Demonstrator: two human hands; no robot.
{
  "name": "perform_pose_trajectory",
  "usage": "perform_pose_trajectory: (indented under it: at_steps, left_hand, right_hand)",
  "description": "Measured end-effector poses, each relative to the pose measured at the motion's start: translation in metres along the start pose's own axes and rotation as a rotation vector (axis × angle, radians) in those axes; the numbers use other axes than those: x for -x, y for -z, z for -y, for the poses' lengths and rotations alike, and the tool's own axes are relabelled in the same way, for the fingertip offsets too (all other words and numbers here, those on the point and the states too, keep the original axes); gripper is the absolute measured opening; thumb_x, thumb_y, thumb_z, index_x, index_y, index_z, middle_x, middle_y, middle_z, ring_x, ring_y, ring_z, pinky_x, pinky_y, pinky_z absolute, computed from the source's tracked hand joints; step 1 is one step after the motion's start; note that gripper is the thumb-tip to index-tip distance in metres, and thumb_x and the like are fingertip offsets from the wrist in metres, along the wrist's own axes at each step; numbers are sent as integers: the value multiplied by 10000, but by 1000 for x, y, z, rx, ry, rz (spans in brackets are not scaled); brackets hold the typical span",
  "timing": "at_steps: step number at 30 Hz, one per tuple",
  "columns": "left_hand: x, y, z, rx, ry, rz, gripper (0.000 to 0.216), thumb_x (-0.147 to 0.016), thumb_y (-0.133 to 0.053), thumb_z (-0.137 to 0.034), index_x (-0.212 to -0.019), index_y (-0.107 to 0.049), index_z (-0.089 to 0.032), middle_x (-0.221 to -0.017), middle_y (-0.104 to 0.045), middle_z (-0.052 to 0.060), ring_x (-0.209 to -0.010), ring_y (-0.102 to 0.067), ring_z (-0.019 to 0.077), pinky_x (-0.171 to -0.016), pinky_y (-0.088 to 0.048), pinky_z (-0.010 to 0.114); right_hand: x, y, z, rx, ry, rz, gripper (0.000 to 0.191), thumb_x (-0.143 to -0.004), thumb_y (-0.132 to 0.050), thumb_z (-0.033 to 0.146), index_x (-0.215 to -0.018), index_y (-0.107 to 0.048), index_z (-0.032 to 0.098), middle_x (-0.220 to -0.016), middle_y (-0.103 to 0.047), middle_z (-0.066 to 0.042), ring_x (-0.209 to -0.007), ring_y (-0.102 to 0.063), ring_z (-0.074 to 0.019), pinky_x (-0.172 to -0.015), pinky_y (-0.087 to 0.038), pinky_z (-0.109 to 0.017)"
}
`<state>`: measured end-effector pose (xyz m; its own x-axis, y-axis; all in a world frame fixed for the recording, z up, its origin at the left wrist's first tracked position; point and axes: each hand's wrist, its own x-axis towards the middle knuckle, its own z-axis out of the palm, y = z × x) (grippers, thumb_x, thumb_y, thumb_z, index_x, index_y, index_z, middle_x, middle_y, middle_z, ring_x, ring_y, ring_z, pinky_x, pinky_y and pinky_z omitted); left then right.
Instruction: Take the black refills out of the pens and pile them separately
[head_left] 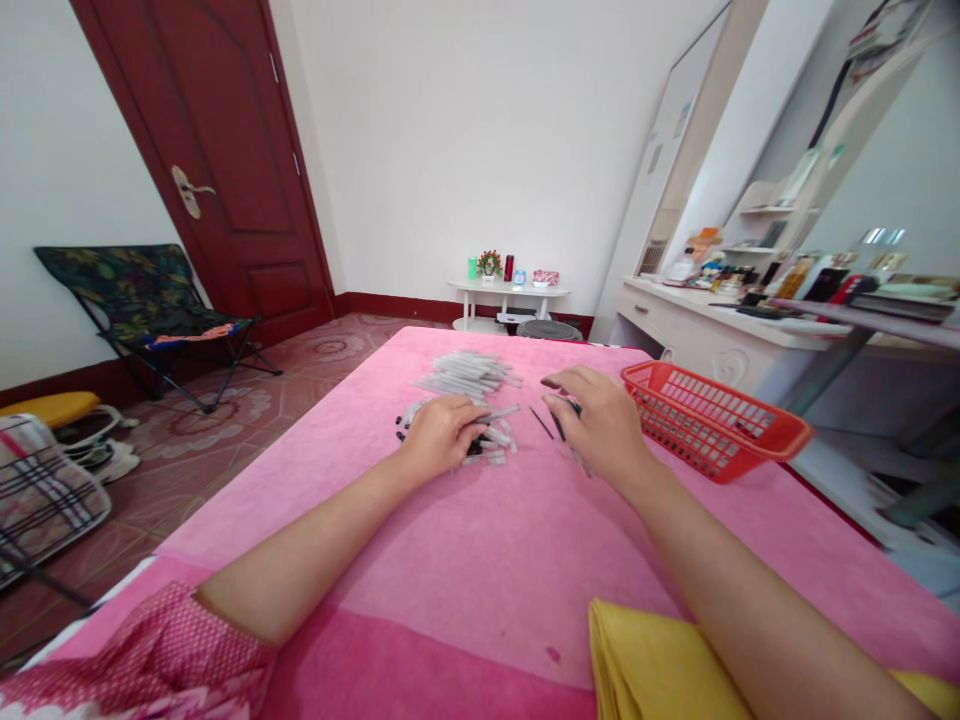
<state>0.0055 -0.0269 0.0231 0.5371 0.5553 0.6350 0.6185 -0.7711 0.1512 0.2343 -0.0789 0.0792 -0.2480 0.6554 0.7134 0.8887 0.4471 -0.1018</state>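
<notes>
My left hand [442, 437] is closed in a pinch on a slim translucent tube [501, 411], which looks like a pen barrel. Beneath and around its fingers lie small clear and black pieces [496, 440] resembling pen caps, partly hidden by the hand. Just beyond, a heap of pale translucent tubes [466, 373] rests on the pink cloth. My right hand [600, 425] is to the right, thumb and fingers apart, low over several thin dark sticks [543, 422]. Some dark pieces are partly hidden under that hand, and their kind is unclear.
A red plastic basket [712, 420] sits at the table's right edge. Folded yellow cloth [660, 660] lies under my right forearm. Pink cloth [450, 560] covers the table. Beyond are a white side table [510, 289], a folding chair [142, 300] and a dressing table [697, 320].
</notes>
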Motion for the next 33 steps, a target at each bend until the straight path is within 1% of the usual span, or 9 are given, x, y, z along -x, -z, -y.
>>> perform_pose_trajectory:
  at_steps: [4,8,16,20,22,24,27,30,33]
  left_hand:
    - [0,-3,4,58,40,-35,215,-827,-547,-256,-992,-671,-198,-874,-666,65,-829,-609,180,-739,-454,272]
    - [0,-3,4,57,46,-32,219,-829,-545,-258,-997,-671,-198,-847,-663,63,-811,-607,179,-727,-451,274]
    - [0,0,-9,55,-53,36,226,-844,-527,-247,-1014,-666,-190,-802,-649,58,-778,-590,174,-699,-429,278]
    - [-1,-1,-15,83,-121,63,244,-860,-511,-283,-1025,-669,-198,-842,-663,72,-807,-599,177,-709,-429,279]
    - [-4,3,-10,94,-119,70,258,-855,-520,-330,-1021,-675,-208,-868,-672,70,-815,-605,174,-720,-432,276]
    - [-8,11,5,85,-38,58,271,-849,-524,-357,-1020,-679,-214,-908,-679,68,-842,-608,172,-745,-437,273]
    - [-10,27,43,-31,257,27,238,-826,-528,-298,-964,-701,-212,-948,-693,59,-846,-612,173,-751,-445,263]
    - [-1,36,85,-107,542,207,252,-719,-569,-183,-920,-721,-201,-874,-709,50,-759,-623,170,-682,-451,244]
    - [12,32,113,-1,615,320,312,-656,-558,-144,-923,-718,-155,-856,-712,59,-742,-633,170,-664,-466,234]
  right_hand:
    - [1,-2,-4,-30,-72,14,169,-837,-538,222,-969,-639,195,-906,-654,-42,-807,-594,-177,-731,-413,-297]
    - [3,-8,-1,-51,-77,57,168,-833,-545,222,-971,-639,199,-898,-654,-37,-795,-600,-170,-722,-422,-287]
    - [9,-23,18,-286,-43,189,343,-778,-631,248,-1117,-606,203,-1005,-668,-50,-774,-614,-151,-750,-444,-277]
    - [10,-28,20,-310,-63,265,166,-793,-594,217,-930,-685,192,-891,-707,-46,-776,-630,-171,-710,-440,-270]
    - [10,-29,16,-302,-66,274,138,-803,-566,203,-846,-698,193,-855,-711,-43,-770,-632,-173,-693,-434,-264]
    - [10,-29,10,-290,-99,253,144,-801,-562,208,-839,-700,195,-838,-712,-39,-750,-631,-172,-681,-433,-262]
    - [9,-30,-1,-277,-169,223,148,-793,-565,233,-844,-700,200,-825,-712,-34,-731,-628,-173,-663,-435,-261]
    - [9,-30,-8,-272,-218,208,158,-788,-565,245,-854,-703,204,-821,-711,-33,-733,-628,-174,-658,-440,-261]
    - [9,-31,-10,-265,-244,205,163,-785,-567,251,-857,-706,207,-823,-714,-34,-728,-632,-175,-644,-443,-261]
